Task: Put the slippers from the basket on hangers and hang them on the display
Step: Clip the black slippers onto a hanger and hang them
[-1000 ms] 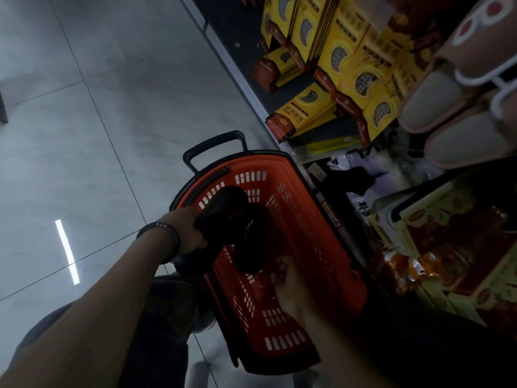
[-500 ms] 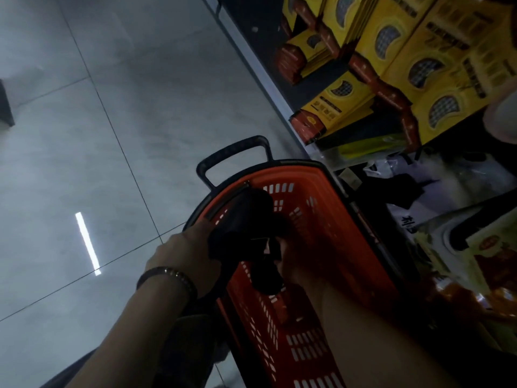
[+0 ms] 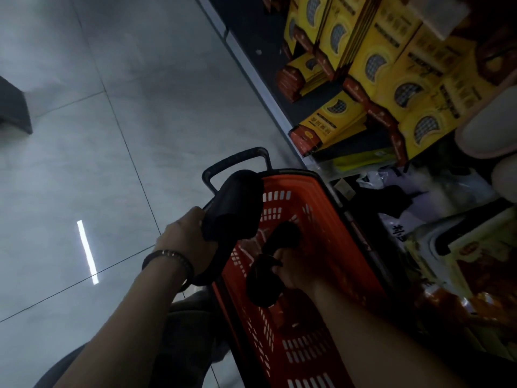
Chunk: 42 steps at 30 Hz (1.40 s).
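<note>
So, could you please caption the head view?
Left hand grips one black slipper, right hand another, at the orange basket.

The frame is dim and underexposed. A hard white streak [image 3: 87, 252] of reflected lamp light glares on the floor [image 3: 84, 135] at lower left. The black slippers [image 3: 232, 205] sink into shadow, their detail lost. At upper right the yellow boxes [image 3: 372, 65] smear softly, and the corners stretch with wide-angle distortion.
</note>
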Tool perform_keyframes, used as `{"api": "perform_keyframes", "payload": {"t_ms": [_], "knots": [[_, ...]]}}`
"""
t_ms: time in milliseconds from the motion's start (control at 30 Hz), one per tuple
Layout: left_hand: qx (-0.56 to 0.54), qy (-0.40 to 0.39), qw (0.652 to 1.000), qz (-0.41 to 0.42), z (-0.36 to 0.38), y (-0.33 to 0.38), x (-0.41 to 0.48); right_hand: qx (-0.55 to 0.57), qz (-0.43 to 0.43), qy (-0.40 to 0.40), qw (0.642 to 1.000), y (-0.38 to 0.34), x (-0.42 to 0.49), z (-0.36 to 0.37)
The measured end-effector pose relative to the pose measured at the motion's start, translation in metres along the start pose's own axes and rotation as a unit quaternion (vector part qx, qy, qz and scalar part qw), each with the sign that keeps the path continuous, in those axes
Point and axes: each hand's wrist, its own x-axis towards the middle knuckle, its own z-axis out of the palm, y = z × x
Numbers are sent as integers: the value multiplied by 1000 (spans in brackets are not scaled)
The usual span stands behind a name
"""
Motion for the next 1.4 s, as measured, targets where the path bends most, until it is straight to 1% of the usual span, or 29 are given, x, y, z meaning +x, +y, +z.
{"api": "perform_keyframes", "payload": {"t_ms": [33, 67, 100, 167, 233, 300, 367, 433, 500, 600, 667, 767, 900, 1000, 1067, 1133, 1267, 1367, 1400], "knots": [[-1, 5, 1000, 1, 0, 1, -1, -38, -3, -29, 999, -3, 0, 4], [-4, 9, 1000, 2, -1, 2, -3, -43, -1, -37, 998, -2, -1, 6], [-12, 13, 1000, -1, -2, 4, -5, -53, -18, -40, 998, -1, -1, 6], [-39, 24, 999, -8, -3, 4, -11, -25, -39, -28, 999, -6, -17, -4], [-72, 39, 997, -15, -3, 0, -19, 19, -69, -14, 997, -10, -37, -15], [-115, 55, 992, -16, -4, -5, -31, 71, -81, 0, 994, -13, -57, -23], [-165, 73, 984, -13, -7, -8, -45, 119, -89, 29, 989, -17, -77, -31], [-224, 83, 971, -6, -8, -9, -61, 149, -116, 71, 979, -23, -105, -43], [-305, 86, 949, -9, -2, -12, -80, 182, -140, 108, 967, -23, -127, -56], [-460, 65, 885, -29, 12, -16, -112, 239, -154, 158, 946, -27, -158, -68], [-534, 43, 844, -19, 14, -9, -131, 277, -156, 188, 930, -30, -174, -72], [-590, 16, 807, 21, 15, 3, -148, 370, -153, 204, 894, -34, -192, -75], [-640, 8, 766, 62, 23, 5, -169, 476, -122, 207, 846, -42, -217, -81], [-671, 9, 737, 76, 28, -2, -181, 566, -92, 205, 793, -42, -229, -87], [-671, 17, 737, 83, 32, -7, -187, 632, -76, 190, 747, -46, -241, -91], [-652, 29, 752, 90, 38, -7, -194, 687, -75, 161, 705, -54, -251, -90], [-616, 44, 780, 102, 53, 5, -208, 736, -75, 111, 664, -70, -269, -82], [-583, 52, 802, 119, 58, 16, -215, 777, -34, 67, 625, -79, -280, -75], [-572, 55, 808, 128, 58, 18, -216, 785, -21, 44, 618, -79, -282, -73]]}}
